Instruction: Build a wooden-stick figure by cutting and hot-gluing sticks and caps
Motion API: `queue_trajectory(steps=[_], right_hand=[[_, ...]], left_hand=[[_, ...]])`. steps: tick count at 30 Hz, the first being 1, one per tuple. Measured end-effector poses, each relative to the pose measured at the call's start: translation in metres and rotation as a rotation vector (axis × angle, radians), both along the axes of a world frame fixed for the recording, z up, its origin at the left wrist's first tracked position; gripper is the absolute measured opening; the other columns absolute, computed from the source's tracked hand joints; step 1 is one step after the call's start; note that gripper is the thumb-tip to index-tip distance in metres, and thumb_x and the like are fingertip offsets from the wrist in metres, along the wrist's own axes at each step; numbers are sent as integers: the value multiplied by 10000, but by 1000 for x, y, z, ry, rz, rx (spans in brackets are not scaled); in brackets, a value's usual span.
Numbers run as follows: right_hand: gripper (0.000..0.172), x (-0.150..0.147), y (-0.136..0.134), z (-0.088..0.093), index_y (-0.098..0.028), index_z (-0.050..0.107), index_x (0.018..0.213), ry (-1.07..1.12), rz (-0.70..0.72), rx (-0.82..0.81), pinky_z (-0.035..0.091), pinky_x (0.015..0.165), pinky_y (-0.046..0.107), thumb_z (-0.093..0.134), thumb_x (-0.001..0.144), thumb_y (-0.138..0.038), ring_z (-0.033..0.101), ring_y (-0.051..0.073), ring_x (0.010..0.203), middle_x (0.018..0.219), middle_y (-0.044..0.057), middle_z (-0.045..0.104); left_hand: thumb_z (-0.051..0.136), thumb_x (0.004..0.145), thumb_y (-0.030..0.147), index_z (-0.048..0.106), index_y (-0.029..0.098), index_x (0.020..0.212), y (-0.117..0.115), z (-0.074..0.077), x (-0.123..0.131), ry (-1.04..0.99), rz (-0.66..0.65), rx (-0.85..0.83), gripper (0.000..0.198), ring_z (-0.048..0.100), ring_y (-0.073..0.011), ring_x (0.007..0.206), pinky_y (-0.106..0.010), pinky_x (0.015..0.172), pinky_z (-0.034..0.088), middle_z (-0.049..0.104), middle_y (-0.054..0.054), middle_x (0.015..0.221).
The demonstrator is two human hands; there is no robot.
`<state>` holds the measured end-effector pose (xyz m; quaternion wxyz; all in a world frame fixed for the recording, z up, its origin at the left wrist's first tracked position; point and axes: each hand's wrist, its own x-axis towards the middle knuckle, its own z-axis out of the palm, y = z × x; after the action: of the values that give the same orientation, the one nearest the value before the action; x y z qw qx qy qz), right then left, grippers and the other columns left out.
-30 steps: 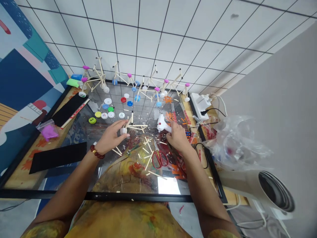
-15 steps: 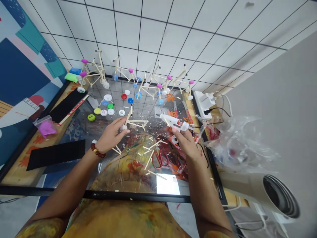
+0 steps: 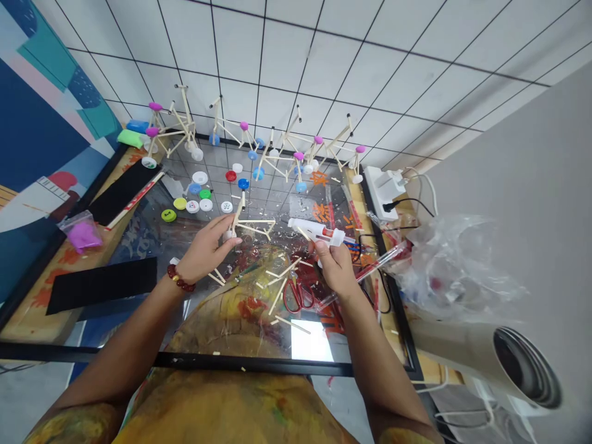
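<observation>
My left hand (image 3: pixel 203 250), with a bead bracelet at the wrist, pinches a white bottle cap at the base of a small wooden-stick frame (image 3: pixel 250 223) standing on the glass tabletop (image 3: pixel 152 231). My right hand (image 3: pixel 335 265) is closed around the grip of a white glue gun (image 3: pixel 314 231), whose nozzle points left toward the stick frame. The gun is lifted off the table, a short way right of the frame. Red-handled scissors (image 3: pixel 298 295) lie between my hands, among loose sticks.
Several finished stick models (image 3: pixel 272 151) with coloured caps line the back edge by the tiled wall. Loose bottle caps (image 3: pixel 198 200) lie left of centre. A power strip (image 3: pixel 382 191), crumpled plastic bags (image 3: pixel 453 265) and a white roll (image 3: pixel 485 361) fill the right. Black strips (image 3: pixel 99 283) lie left.
My right hand has lifted the glue gun off the table and turned its nozzle left toward the stick frame. My left hand has stayed on the frame's cap.
</observation>
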<state>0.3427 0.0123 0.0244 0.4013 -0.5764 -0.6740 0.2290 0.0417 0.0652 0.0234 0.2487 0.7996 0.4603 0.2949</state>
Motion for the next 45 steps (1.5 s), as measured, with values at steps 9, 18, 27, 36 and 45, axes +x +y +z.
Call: queue_trajectory(steps=[9, 18, 27, 36, 45], right_hand=[[495, -5, 2, 3, -197, 577, 699, -113, 24, 77, 438, 685, 328, 347, 1000, -516, 579, 208, 710, 685, 42, 601], [455, -5, 4, -1, -166, 683, 958, -120, 21, 111, 485, 796, 371, 357, 1006, -480, 639, 263, 878, 816, 83, 680], [489, -4, 3, -3, -149, 693, 1041, -154, -6, 102, 503, 814, 391, 349, 1006, -495, 667, 281, 892, 886, 107, 719], [459, -3, 4, -7, -162, 691, 1084, -116, -29, 130, 496, 864, 420, 383, 994, -490, 670, 289, 959, 1003, 122, 733], [417, 3, -4, -3, -169, 653, 853, -35, -114, 189, 429, 649, 318, 408, 989, -477, 553, 190, 638, 675, 21, 605]], left_hand=[[536, 937, 367, 530, 199, 1376, 0, -3, -1, -3, -9, 58, 470, 537, -237, 1292, -371, 1116, 423, 579, -92, 1390], [540, 932, 357, 536, 179, 1370, 0, -3, 0, -32, -11, 39, 472, 543, -245, 1283, -390, 1111, 433, 572, -105, 1392], [535, 934, 358, 521, 185, 1390, 0, 0, 0, -25, -2, 16, 487, 533, -248, 1298, -399, 1119, 425, 567, -103, 1406], [572, 912, 367, 556, 210, 1345, 1, -4, 0, -41, -4, 34, 460, 553, -245, 1272, -402, 1092, 458, 594, -90, 1367], [599, 883, 194, 633, 282, 1239, -5, 3, 1, 30, -24, 425, 368, 557, -271, 1269, -492, 1060, 483, 610, -103, 1317]])
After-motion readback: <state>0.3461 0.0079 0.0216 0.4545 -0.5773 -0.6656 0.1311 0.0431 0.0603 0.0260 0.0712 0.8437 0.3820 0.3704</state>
